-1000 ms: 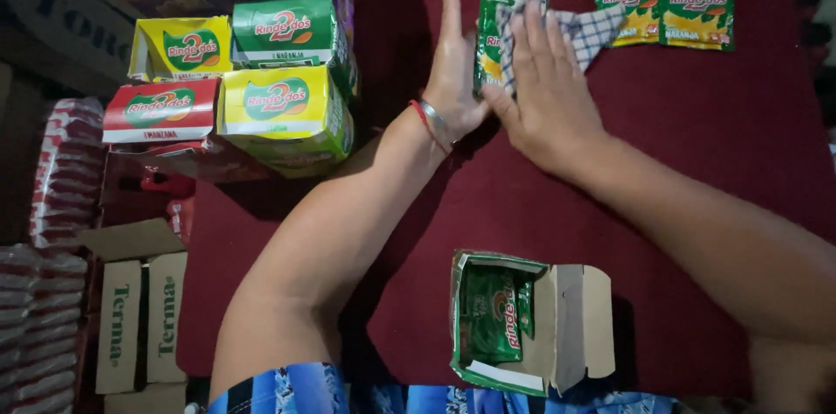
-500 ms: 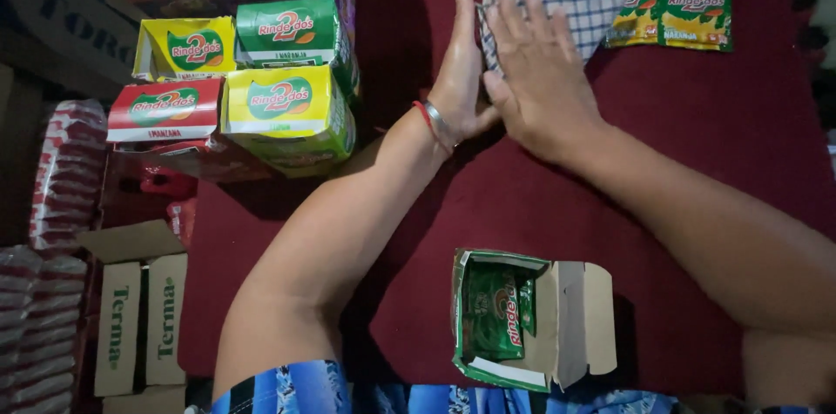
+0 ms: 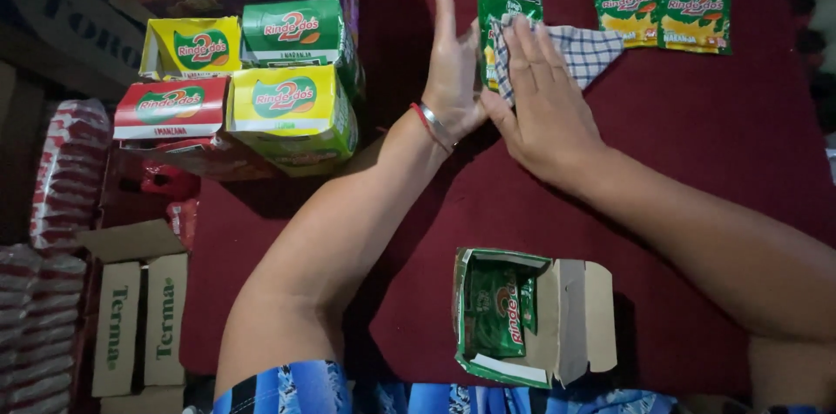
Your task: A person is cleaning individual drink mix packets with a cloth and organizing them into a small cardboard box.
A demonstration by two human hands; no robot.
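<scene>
A checked cloth (image 3: pixel 582 50) was pressed flat by the open right hand (image 3: pixel 542 100) over a green sachet (image 3: pixel 498 20) far on the red table (image 3: pixel 697 144), steadied edgewise by the open left hand (image 3: pixel 455 74); judged likely to slide or crumple if pushed unevenly.

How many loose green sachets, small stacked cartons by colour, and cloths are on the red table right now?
Loose green sachets: 3
Yellow cartons: 2
Green carton: 1
Red carton: 1
Checked cloth: 1
Total: 8

Green-yellow sachet (image 3: pixel 496 13); blue-white checked cloth (image 3: pixel 585 50); dark red tablecloth (image 3: pixel 714 135); red bracelet (image 3: pixel 425 128).
</scene>
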